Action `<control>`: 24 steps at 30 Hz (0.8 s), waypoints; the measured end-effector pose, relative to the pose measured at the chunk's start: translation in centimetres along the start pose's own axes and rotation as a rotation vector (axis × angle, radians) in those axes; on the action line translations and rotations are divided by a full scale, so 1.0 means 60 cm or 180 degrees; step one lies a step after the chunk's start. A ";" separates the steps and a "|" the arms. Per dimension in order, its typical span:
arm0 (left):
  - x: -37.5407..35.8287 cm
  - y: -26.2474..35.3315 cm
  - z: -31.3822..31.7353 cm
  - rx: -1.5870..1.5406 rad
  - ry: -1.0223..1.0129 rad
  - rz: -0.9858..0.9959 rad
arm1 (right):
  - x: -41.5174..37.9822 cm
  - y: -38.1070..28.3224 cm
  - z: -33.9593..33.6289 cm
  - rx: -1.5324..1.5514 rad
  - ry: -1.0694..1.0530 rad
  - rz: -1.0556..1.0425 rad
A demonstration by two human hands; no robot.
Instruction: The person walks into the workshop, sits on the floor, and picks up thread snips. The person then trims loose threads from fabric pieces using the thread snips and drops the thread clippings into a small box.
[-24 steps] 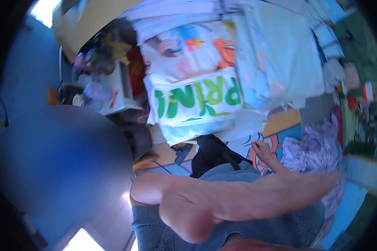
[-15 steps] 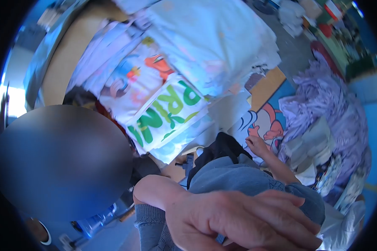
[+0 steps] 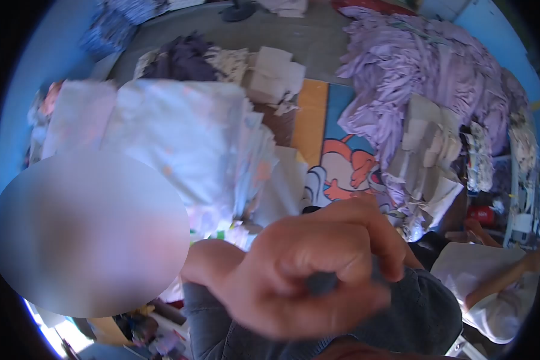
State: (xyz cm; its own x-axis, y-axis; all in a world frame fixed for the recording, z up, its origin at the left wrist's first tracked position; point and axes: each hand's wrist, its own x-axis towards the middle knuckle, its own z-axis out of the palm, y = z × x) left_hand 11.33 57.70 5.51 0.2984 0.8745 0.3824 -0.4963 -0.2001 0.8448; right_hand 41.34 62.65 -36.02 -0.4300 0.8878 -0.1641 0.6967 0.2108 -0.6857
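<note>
My left hand (image 3: 318, 270) is raised close to the camera, in front of my grey clothing (image 3: 222, 324). Its fingers are bent and the thumb lies below them, with a gap that shows only grey cloth behind. Nothing can be made out in it. A sliver of skin at my right forearm (image 3: 411, 259) shows past the fingers; my right hand itself is hidden behind the left. Beyond my left hand lies a stack of pale printed fabric pieces (image 3: 174, 126), and a surface with a cartoon print (image 3: 348, 171) is to its right.
Lilac cloth (image 3: 396, 66) is heaped at the back right, with folded whitish pieces (image 3: 423, 132) before it. A person in white (image 3: 486, 270) is at the lower right. Dark cloth (image 3: 183, 60) lies behind the stack. A blurred oval (image 3: 90, 234) covers the left side.
The view has swung, so the stack and lilac heap sit differently. My left hand has curled from flatter fingers. My right hand, visible before near the cartoon print, is now hidden.
</note>
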 end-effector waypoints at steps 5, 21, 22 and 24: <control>0.161 -0.028 -0.032 -0.0277 0.0253 -0.0346 | 0.046 0.079 -0.066 -0.0140 0.0461 0.0357; 0.668 -0.129 -0.416 0.3323 0.0016 0.2773 | 0.272 0.341 -0.092 -0.0564 0.0188 0.1889; 0.695 -0.133 -0.448 0.3140 -0.0007 0.2821 | 0.288 0.321 -0.114 0.0122 0.0180 0.2351; 0.741 -0.148 -0.522 0.2491 -0.0204 0.2850 | 0.319 0.287 -0.152 0.0583 0.0201 0.2825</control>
State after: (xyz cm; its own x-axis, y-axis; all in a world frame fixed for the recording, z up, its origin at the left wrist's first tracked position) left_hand 3.47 112.18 3.29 0.1503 0.2671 0.9519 0.0768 -0.9631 0.2581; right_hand 50.35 87.01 -44.52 0.2572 0.7148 -0.6503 0.6525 -0.6248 -0.4287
